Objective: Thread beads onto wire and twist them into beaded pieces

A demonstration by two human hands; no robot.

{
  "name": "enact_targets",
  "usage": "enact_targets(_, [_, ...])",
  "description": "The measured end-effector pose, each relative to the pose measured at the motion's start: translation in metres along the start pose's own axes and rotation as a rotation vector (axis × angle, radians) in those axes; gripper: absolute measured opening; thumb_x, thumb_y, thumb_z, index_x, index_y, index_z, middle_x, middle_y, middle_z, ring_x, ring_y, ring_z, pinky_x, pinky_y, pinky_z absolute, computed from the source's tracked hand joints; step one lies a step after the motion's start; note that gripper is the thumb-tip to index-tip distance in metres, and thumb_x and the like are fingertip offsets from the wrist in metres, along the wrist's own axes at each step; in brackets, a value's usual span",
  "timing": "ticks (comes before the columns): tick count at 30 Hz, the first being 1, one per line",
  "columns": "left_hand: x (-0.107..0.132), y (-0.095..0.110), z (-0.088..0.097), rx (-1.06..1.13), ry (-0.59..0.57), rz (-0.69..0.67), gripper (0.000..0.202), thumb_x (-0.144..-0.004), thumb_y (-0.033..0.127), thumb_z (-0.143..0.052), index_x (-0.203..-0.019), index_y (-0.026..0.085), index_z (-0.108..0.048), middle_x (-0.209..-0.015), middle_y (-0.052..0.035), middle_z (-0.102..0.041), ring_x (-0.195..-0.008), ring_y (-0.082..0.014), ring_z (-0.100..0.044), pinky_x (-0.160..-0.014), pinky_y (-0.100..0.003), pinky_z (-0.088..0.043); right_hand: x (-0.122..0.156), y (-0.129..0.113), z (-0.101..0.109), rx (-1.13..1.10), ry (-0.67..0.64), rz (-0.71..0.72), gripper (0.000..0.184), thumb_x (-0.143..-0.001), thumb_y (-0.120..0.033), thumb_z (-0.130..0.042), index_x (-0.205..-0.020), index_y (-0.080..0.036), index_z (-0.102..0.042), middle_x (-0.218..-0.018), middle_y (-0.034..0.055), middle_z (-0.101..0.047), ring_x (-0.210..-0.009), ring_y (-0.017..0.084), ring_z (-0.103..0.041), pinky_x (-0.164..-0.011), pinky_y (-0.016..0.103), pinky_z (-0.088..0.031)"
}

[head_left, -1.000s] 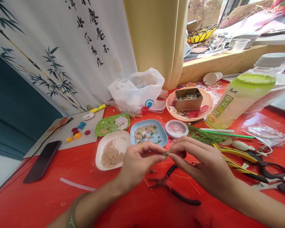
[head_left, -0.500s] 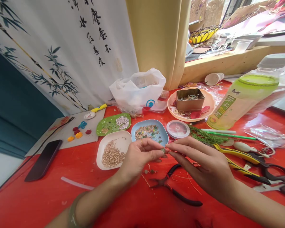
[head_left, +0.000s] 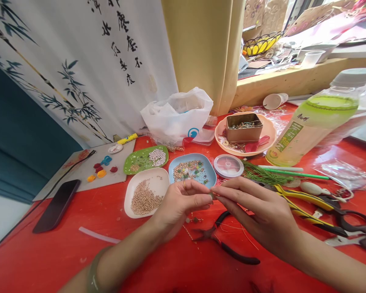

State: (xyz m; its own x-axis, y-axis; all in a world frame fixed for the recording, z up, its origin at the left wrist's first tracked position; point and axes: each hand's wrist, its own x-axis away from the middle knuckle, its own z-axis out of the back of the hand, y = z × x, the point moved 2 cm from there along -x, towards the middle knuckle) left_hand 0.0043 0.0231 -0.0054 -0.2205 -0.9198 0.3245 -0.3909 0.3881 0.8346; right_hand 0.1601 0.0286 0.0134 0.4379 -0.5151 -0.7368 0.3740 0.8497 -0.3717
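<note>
My left hand (head_left: 175, 207) is closed in a pinch, thumb against forefinger, on a small green bead (head_left: 212, 195) that is mostly covered by the fingertips. Meeting it there, my right hand (head_left: 262, 211) has its fingertips pressed together at the bead's right side; whatever they grip is too small to make out. Below the hands lies a beaded strand (head_left: 196, 220) with dark and gold beads. Black-handled pliers (head_left: 211, 234) rest on the red table beside it, with thin wire near the right hand.
Behind the hands stand a blue tray (head_left: 213, 173) of mixed beads, a white tray (head_left: 160, 179) of gold beads and a green tray (head_left: 144, 165). At right are yellow-black pliers (head_left: 307, 199), scissors (head_left: 353, 221) and a tall bottle (head_left: 314, 126). A phone (head_left: 57, 206) lies left.
The fingertips of both hands have drawn slightly closer together, and the green bead is now more covered. Otherwise the hands stay in nearly the same place.
</note>
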Motion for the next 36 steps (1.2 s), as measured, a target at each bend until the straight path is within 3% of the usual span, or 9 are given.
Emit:
enact_targets(14, [-0.001,0.0,0.003,-0.038,-0.016,0.03,0.017,-0.058,0.015,-0.076,-0.071,0.017,-0.066,-0.069,0.0025,-0.063,-0.063,-0.0055,-0.056,-0.059,-0.016,-0.045,0.0,0.001,-0.002,-0.055,-0.053,-0.034,0.026,-0.081,-0.004,-0.048,-0.1,-0.019,-0.059,-0.082,0.0056,-0.061,-0.07,0.012,-0.058,-0.058,0.023,-0.049])
enact_targets(20, [-0.002,0.001,0.003,-0.061,-0.021,0.012,0.023,-0.059,0.016,-0.076,-0.081,0.02,-0.071,-0.072,0.0019,-0.063,-0.066,-0.0057,-0.056,-0.059,-0.015,-0.045,-0.001,0.008,0.0,-0.072,-0.015,-0.178,0.017,-0.082,-0.008,-0.05,-0.092,-0.016,-0.06,-0.083,0.0053,-0.061,-0.074,0.012,-0.058,-0.063,0.023,-0.048])
enact_targets(26, [-0.003,-0.002,0.005,-0.082,-0.008,0.006,0.015,-0.059,0.018,-0.076,-0.073,0.02,-0.072,-0.073,0.001,-0.066,-0.064,-0.0051,-0.056,-0.057,-0.013,-0.045,0.001,0.019,-0.001,-0.102,-0.03,-0.312,0.015,-0.083,-0.013,-0.05,-0.09,-0.016,-0.062,-0.083,0.0047,-0.063,-0.075,0.014,-0.058,-0.064,0.025,-0.047])
enact_targets(36, [-0.005,-0.002,0.003,-0.089,-0.012,0.001,0.013,-0.06,0.017,-0.076,-0.072,0.019,-0.07,-0.07,0.0025,-0.065,-0.06,-0.0041,-0.055,-0.052,-0.012,-0.044,0.0,0.018,-0.002,-0.134,-0.066,-0.362,0.015,-0.083,-0.014,-0.05,-0.087,-0.017,-0.063,-0.082,0.0039,-0.064,-0.074,0.013,-0.059,-0.064,0.024,-0.048])
